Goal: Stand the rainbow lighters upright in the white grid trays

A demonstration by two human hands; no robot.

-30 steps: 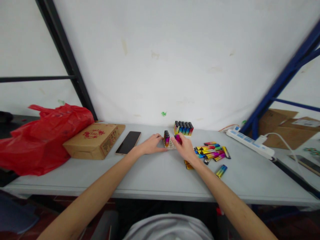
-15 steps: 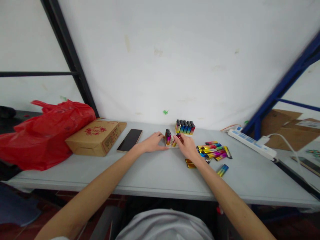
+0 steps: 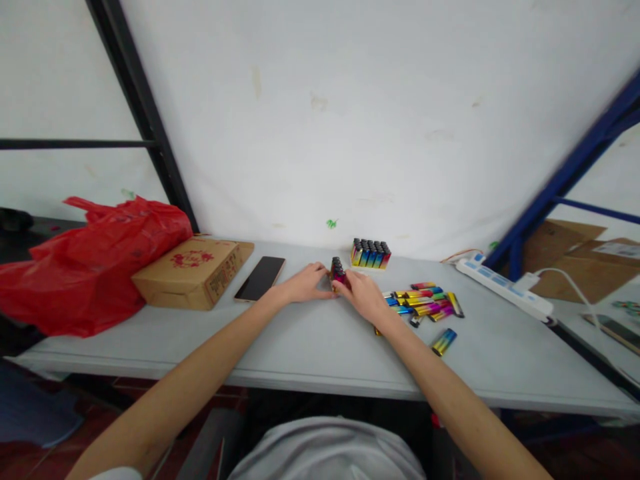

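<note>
A short row of upright lighters (image 3: 337, 269) with black tops stands between my hands, in a holder that is mostly hidden. My left hand (image 3: 306, 283) rests at its left side, thumb and fingers apart around the holder's edge. My right hand (image 3: 363, 293) is closed at the right side of the row, its fingertips pinching a lighter mostly hidden by the hand. Behind, a full block of upright rainbow lighters (image 3: 371, 254) stands near the wall. A pile of loose metallic lighters (image 3: 423, 303) lies right of my right hand, with one lighter (image 3: 444, 342) apart in front.
A black phone (image 3: 261, 279) lies left of my left hand. Farther left are a cardboard box (image 3: 187, 273) and a red plastic bag (image 3: 100, 267). A white power strip (image 3: 505, 288) with a plugged cable lies at the right.
My right hand has moved left with a lighter, up against the standing row. My left hand has stayed nearly still.
</note>
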